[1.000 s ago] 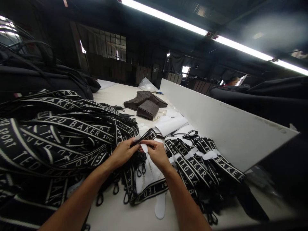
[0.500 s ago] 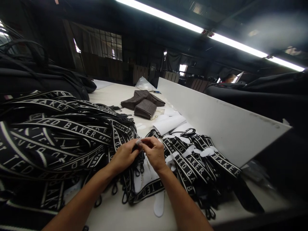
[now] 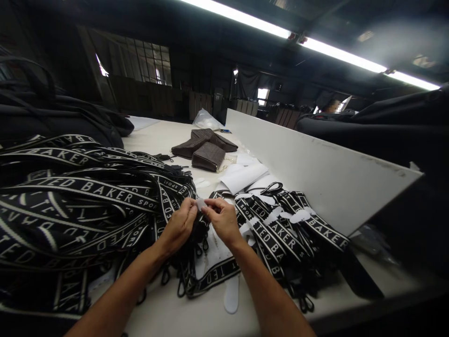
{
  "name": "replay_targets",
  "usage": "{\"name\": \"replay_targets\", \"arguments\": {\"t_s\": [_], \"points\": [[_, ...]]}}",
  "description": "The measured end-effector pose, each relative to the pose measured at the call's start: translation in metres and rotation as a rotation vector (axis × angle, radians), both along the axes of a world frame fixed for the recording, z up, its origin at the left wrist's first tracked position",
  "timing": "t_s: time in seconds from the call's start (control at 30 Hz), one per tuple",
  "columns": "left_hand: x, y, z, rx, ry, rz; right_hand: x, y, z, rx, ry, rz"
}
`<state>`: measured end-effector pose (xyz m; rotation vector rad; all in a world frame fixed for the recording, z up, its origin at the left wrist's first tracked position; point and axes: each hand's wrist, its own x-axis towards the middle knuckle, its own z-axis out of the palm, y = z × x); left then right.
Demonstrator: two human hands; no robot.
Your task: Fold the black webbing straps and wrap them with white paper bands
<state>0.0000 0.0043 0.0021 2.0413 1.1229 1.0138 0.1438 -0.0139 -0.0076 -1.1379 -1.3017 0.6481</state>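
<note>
My left hand is closed, its fingertips pinching a small whitish strip. From the other side my right hand grips the same strip between thumb and fingers. Dark strap hardware hangs just below the hands; whether the fingers also hold it is hidden. Beneath them lies a black webbing strap with white lettering, looped on the table among white paper pieces. To the right rests a bundle of lettered straps with white strips around them. A large heap of similar straps fills the left side.
Dark quilted pouches lie farther back on the white table, near a clear plastic bag. White paper sheets sit behind the straps. A white board stands along the right. Black bags are piled back left.
Both hands keep hold of the strip, which now shows more between the fingertips. My left hand has turned slightly, its fingers more upright. The view has shifted a little.
</note>
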Motion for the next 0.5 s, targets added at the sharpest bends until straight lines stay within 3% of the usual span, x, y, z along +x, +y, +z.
{"name": "replay_targets", "arguments": {"t_s": [0.1,0.3,0.5], "points": [[0.001,0.002,-0.004,0.054,-0.006,0.051,0.0,0.003,-0.004,-0.029,0.048,0.045],[0.003,0.0,-0.008,0.142,0.056,-0.016,0.002,0.006,-0.008,-0.042,0.048,0.067],[-0.002,0.003,-0.014,0.352,0.168,0.022,0.005,0.01,-0.011,-0.259,0.327,0.25]]}}
